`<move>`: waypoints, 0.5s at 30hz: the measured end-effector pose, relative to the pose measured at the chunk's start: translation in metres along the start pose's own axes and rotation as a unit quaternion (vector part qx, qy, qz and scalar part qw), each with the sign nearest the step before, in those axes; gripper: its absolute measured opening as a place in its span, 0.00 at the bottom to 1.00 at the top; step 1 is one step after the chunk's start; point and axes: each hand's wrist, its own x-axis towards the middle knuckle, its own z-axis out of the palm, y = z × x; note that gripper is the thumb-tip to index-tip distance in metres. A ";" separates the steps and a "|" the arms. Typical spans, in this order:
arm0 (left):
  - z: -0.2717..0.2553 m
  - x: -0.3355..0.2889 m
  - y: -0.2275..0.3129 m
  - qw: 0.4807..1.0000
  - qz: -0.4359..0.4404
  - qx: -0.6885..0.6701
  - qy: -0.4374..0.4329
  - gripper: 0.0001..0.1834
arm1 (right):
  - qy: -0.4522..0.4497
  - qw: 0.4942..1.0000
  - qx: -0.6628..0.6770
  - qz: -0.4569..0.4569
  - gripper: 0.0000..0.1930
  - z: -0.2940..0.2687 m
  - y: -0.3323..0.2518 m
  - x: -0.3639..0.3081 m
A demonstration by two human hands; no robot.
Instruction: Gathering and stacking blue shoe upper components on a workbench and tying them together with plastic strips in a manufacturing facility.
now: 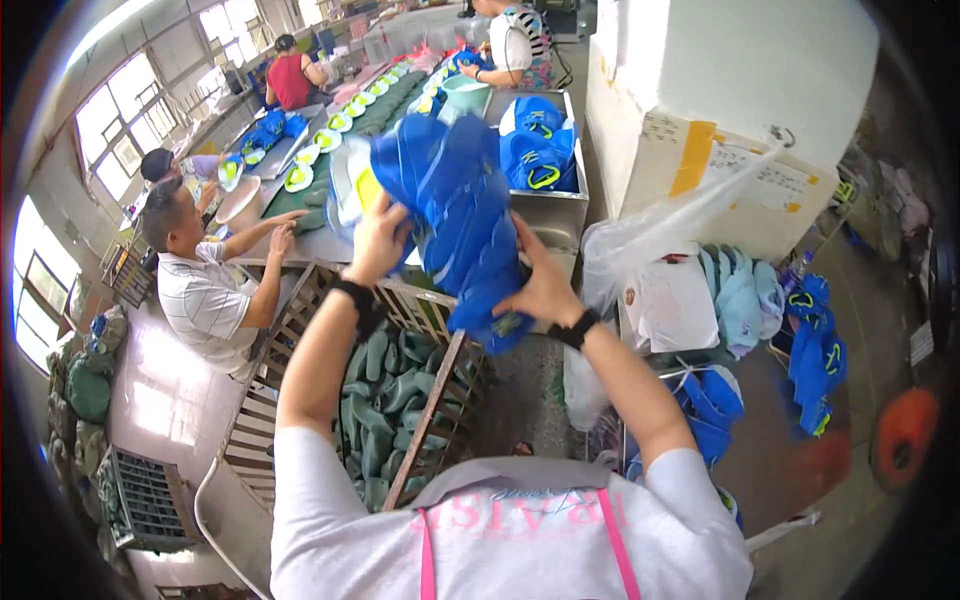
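Raised in front of me is a bunch of blue shoe uppers (450, 205), slightly blurred and pressed between both palms. My left hand (378, 240) grips its left side, beside a white and yellow piece (362, 188) that partly shows behind the bunch. On the lower right side of the bunch, my right hand (545, 282) is closed, with fingers and thumb around it. Below my left forearm stands a slatted crate (262, 440) full of dark green foot-shaped forms (385, 425). Beyond the bunch, a metal bin (550, 208) holds more blue uppers (535, 155).
A worktable carries rows of green forms and white-yellow pieces (300, 178). Close on the left, a person in a striped shirt (205, 310) works there; others sit farther back. To the right are a large white box (720, 160), plastic film (660, 225) and another table with blue uppers (815, 350).
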 end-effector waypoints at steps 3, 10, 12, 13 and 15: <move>0.011 0.066 -0.032 0.986 0.056 0.086 0.134 0.12 | 0.013 0.999 -0.049 -0.011 0.62 -0.013 0.019 0.067; 0.063 0.144 -0.126 0.958 0.068 0.176 0.217 0.10 | 0.107 0.981 -0.131 -0.091 0.58 0.012 0.102 0.172; 0.085 0.171 -0.155 0.961 0.052 0.168 0.211 0.10 | 0.105 0.985 -0.127 -0.052 0.58 0.015 0.123 0.204; 0.098 0.183 -0.169 0.962 0.053 0.160 0.216 0.10 | 0.106 0.984 -0.136 -0.052 0.58 0.016 0.136 0.217; 0.128 0.203 -0.204 0.974 0.013 0.161 0.156 0.11 | 0.100 0.981 -0.164 -0.030 0.59 0.022 0.168 0.248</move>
